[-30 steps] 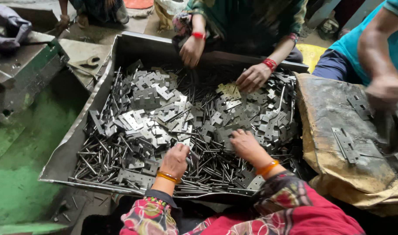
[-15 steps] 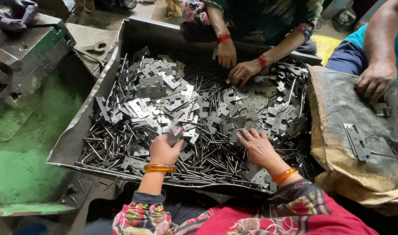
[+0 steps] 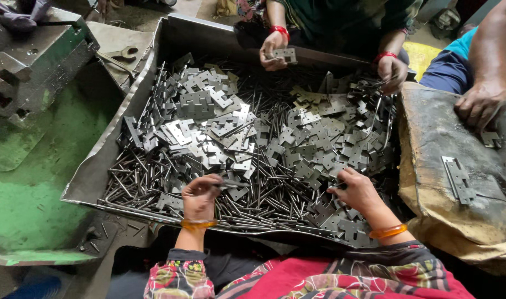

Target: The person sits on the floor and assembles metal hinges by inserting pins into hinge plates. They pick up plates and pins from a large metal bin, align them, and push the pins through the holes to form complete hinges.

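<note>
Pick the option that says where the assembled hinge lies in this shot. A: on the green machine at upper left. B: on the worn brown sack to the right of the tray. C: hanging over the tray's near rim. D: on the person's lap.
B: the assembled hinge lies flat on the brown sack, right of the metal tray.

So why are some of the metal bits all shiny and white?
Head view: daylight glares off the flat grey metal hinge plates; the thin dark metal pins stay dull; the left hand and right hand look sharp; the tray's straight edges bend near the corners.
</note>
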